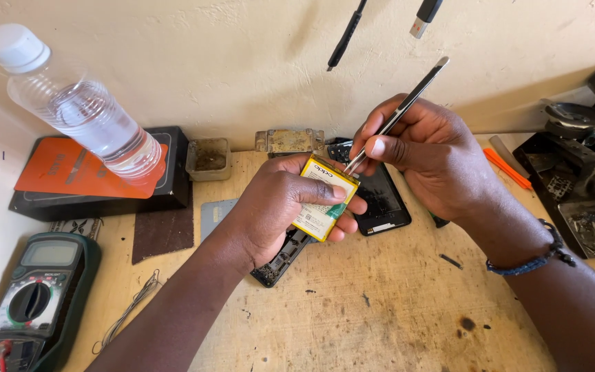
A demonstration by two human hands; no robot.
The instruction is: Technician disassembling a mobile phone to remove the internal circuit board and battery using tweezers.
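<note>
While our left hand (pixel 280 207) grips the yellow battery (pixel 325 198) above the opened phone (pixel 285 258) on the worktop (pixel 380 310), our right hand (pixel 425 151) pinches tweezers (pixel 397 114), tips touching the battery's upper far edge, long axis slanting up-right.

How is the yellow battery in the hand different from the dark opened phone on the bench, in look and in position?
The battery is yellow and white, while the phone is black. The battery is gripped in the left hand above the wooden bench; the phone lies flat on the bench. The tweezers in the right hand touch the battery's top edge, not the phone. The battery looks smaller than the phone. Both are flat rectangles.
</note>
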